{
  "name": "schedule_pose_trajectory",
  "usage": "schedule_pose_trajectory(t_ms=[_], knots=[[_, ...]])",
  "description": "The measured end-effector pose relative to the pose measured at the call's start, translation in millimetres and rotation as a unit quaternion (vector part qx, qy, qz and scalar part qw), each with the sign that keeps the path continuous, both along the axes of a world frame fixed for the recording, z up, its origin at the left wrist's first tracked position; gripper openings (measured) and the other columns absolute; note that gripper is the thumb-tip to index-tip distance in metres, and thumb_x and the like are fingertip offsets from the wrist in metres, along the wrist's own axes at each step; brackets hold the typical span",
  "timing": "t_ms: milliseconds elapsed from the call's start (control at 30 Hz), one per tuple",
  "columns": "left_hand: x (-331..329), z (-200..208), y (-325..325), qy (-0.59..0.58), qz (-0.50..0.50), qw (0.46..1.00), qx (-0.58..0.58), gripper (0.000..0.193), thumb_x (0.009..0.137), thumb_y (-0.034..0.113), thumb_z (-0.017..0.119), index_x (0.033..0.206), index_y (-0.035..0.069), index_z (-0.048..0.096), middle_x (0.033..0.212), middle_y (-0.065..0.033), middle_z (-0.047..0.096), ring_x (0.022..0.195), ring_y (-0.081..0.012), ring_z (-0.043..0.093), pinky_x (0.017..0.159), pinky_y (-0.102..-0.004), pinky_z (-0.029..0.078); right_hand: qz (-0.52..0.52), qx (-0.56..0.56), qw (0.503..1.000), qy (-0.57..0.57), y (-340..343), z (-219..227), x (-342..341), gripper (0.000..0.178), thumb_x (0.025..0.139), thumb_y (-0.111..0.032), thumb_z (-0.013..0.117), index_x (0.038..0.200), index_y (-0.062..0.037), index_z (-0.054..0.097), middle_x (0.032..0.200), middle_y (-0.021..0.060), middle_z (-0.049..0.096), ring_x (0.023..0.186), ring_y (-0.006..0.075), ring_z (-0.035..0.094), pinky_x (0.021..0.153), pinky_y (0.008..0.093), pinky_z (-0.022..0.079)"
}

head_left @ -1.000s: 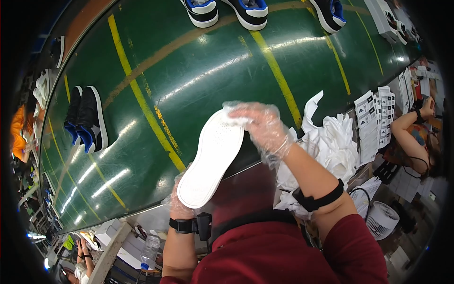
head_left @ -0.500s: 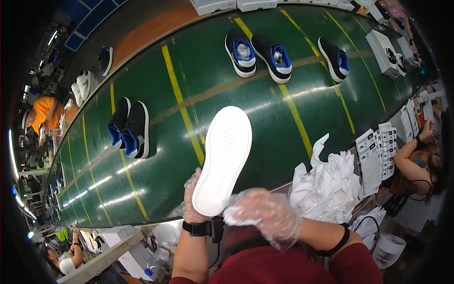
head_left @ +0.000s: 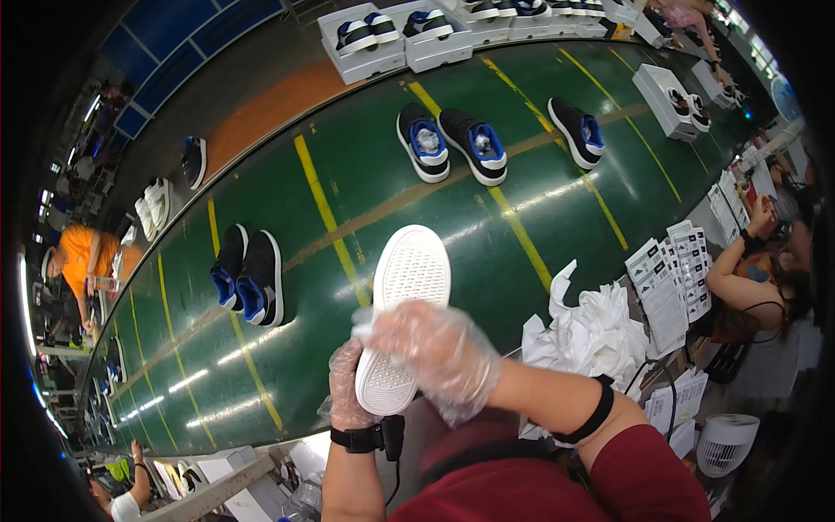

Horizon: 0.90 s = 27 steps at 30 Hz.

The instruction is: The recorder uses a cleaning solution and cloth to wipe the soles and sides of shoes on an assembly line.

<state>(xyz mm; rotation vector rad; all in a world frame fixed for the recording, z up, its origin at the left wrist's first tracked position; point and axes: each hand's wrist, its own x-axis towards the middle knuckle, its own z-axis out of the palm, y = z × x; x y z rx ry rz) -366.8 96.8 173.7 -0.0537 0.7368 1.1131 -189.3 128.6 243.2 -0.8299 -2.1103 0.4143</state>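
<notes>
Factory hall, seen from above. Broad green conveyor belt [head_left: 365, 183] sweeping from seven o'clock up to two o'clock, crossed by yellow stripes [head_left: 323, 209], glossy with streaks of reflected overhead light. Beyond it at eleven o'clock, a strip of grey and orange floor [head_left: 261, 109], then blue wall panels [head_left: 165, 26]. White open boxes [head_left: 364, 39] lined along the belt's far edge at twelve o'clock. Heap of white tissue paper [head_left: 587, 335] at four o'clock beside stacks of printed leaflets [head_left: 674, 265]. Small white fan [head_left: 726, 442] at five o'clock. Seated worker in orange [head_left: 74, 252] at nine o'clock.
</notes>
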Motion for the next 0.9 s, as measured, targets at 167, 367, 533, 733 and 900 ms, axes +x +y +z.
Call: schedule_pose_trajectory(t_ms=[167,367,533,733,900], knots=[[24,16,34,0.166,-0.014,0.983,0.075,0.033,0.091,0.022,0.059,0.105,-0.008,0.060,0.097,-0.0175,0.067,0.080,-0.0231,0.067,0.071,-0.0333,0.056,0.081,-0.061,0.995,0.012,-67,-25,17,0.029,0.082,-0.009,0.054,0.110,-0.0109,0.061,0.109,0.0068,0.061,0.101,0.0216,0.058,0.089,0.0317,0.047],[125,66,103,0.297,-0.127,0.925,0.199,0.028,0.083,0.010,0.065,0.107,-0.003,0.060,0.096,-0.0074,0.065,0.083,-0.0158,0.064,0.079,-0.0283,0.051,-0.117,-0.254,0.950,0.142,-55,-51,149,0.027,0.081,0.002,0.056,0.105,-0.0077,0.066,0.111,0.0088,0.065,0.105,0.0237,0.060,0.090,0.0327,0.048],[215,87,166,0.402,-0.341,0.779,0.340,0.053,0.073,0.011,0.069,0.121,-0.004,0.051,0.115,-0.0076,0.058,0.101,-0.0141,0.056,0.088,-0.0268,0.043,-0.242,-0.365,0.854,0.280,-21,-62,261,0.031,0.079,0.011,0.054,0.103,-0.0041,0.067,0.110,0.0097,0.066,0.097,0.0138,0.063,0.084,0.0252,0.050],[293,37,233,0.494,-0.264,0.655,0.507,0.052,0.076,0.013,0.069,0.120,-0.008,0.050,0.111,-0.0199,0.061,0.104,-0.0261,0.059,0.091,-0.0347,0.045,-0.359,-0.365,0.831,0.218,39,-86,342,0.047,0.079,0.005,0.056,0.123,-0.0090,0.056,0.104,0.0114,0.066,0.093,0.0238,0.065,0.083,0.0317,0.050],[338,18,281,0.721,-0.283,0.350,0.527,0.069,0.074,0.023,0.075,0.129,-0.003,0.043,0.112,-0.0238,0.061,0.101,-0.0367,0.060,0.090,-0.0416,0.045,-0.436,-0.366,0.808,-0.153,128,-66,375,0.068,0.083,-0.015,0.059,0.144,-0.0198,0.029,0.102,0.0225,0.063,0.097,0.0369,0.061,0.088,0.0413,0.048]])
